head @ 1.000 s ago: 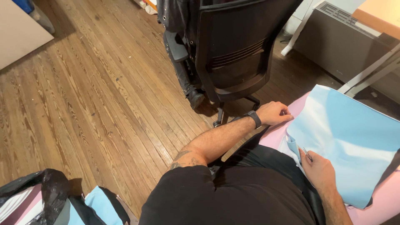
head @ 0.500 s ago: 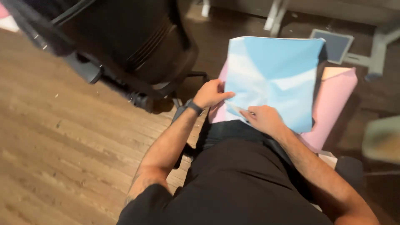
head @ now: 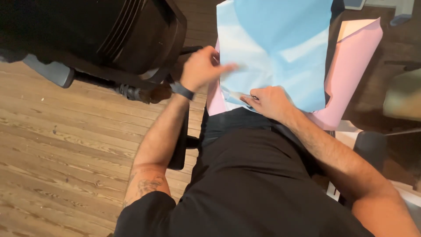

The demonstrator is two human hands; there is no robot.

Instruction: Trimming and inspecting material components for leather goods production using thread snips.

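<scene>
Both hands rest on the blue sheet (head: 276, 39): blurred left hand (head: 202, 66) loosely curled, right hand (head: 268, 102) pinching its near edge. Pink sheet (head: 351, 74) mostly hidden beneath.

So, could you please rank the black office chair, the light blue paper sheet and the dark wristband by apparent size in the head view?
1. Black office chair, though nearer the camera.
2. Light blue paper sheet.
3. Dark wristband.

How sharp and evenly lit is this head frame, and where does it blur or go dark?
Head view: left hand motion-blurred at the fingers; right hand and blue sheet fairly sharp; black chair nearly featureless dark; right edge dim and soft.
</scene>
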